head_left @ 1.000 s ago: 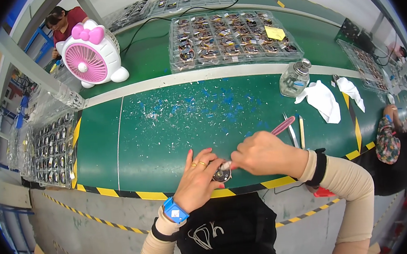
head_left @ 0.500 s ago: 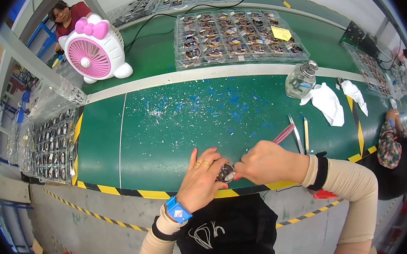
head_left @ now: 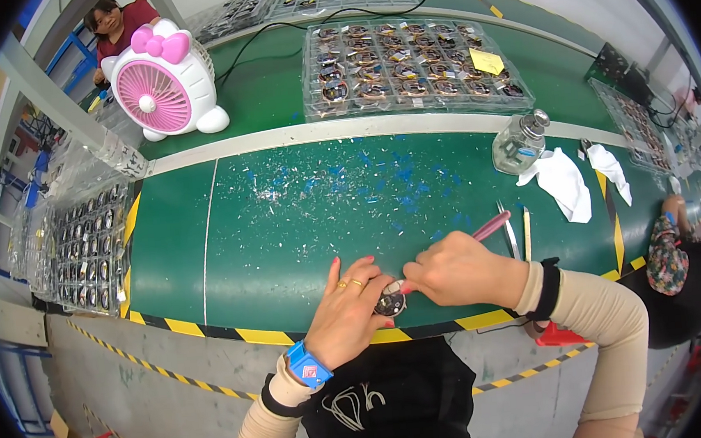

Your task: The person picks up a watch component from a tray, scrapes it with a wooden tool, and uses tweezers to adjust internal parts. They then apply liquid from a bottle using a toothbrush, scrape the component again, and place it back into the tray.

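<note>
My left hand (head_left: 347,303) holds a small round dark electronic part (head_left: 390,301) at the near edge of the green bench. Its thumb and fingers press on the part's left side, hiding some of it. My right hand (head_left: 459,270) is closed round a slim tool with a pinkish-red handle (head_left: 492,225). The handle sticks out behind the fist to the upper right, while the fingers hide the working end. The right fingertips meet the upper right of the round part. Steel tweezers (head_left: 509,231) and a thin wooden stick (head_left: 527,234) lie right of that hand.
White and blue scraps (head_left: 401,184) litter the bench mat (head_left: 281,282). A glass bottle (head_left: 518,146) and white wipes (head_left: 564,186) stand and lie at right. Clear trays (head_left: 408,111) of round parts sit behind, beside a pink-and-white fan (head_left: 155,90). Other people are at far left and right.
The round part has turned a little in my left fingers. My right hand has shifted slightly up, and the tool handle lies a bit farther right.
</note>
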The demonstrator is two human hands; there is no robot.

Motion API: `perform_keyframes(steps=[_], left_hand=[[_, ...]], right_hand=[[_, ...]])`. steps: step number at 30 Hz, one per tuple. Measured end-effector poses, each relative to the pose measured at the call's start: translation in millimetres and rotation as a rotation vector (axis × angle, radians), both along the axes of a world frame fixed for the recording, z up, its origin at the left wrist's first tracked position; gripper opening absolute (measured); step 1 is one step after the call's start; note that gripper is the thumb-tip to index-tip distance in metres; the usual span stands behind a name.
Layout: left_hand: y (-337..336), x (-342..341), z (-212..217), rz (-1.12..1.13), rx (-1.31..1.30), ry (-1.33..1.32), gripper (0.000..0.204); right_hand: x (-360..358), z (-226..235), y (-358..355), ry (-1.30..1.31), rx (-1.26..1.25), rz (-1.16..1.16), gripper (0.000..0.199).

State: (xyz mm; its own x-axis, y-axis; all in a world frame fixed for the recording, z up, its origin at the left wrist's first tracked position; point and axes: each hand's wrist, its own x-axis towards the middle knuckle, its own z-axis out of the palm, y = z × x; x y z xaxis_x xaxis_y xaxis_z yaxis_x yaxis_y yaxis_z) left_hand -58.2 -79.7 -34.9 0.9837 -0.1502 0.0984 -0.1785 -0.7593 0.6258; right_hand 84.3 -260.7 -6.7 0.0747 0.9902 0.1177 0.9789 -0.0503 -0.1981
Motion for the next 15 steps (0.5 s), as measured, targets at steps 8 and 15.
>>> perform_keyframes(steps=[8,15], left_hand=[[10.0,10.5,29.4,0.095,-0.302,0.217,0.053],[28.6,20.0,57.8,0.073,-0.730,0.239,0.048]], right_hand=[[-5.5,17.1,-3.7,0.017,0.042,-0.044,0.025],[2.2,50.2,20.2,-0.088,0.306,-0.100,0.027]])
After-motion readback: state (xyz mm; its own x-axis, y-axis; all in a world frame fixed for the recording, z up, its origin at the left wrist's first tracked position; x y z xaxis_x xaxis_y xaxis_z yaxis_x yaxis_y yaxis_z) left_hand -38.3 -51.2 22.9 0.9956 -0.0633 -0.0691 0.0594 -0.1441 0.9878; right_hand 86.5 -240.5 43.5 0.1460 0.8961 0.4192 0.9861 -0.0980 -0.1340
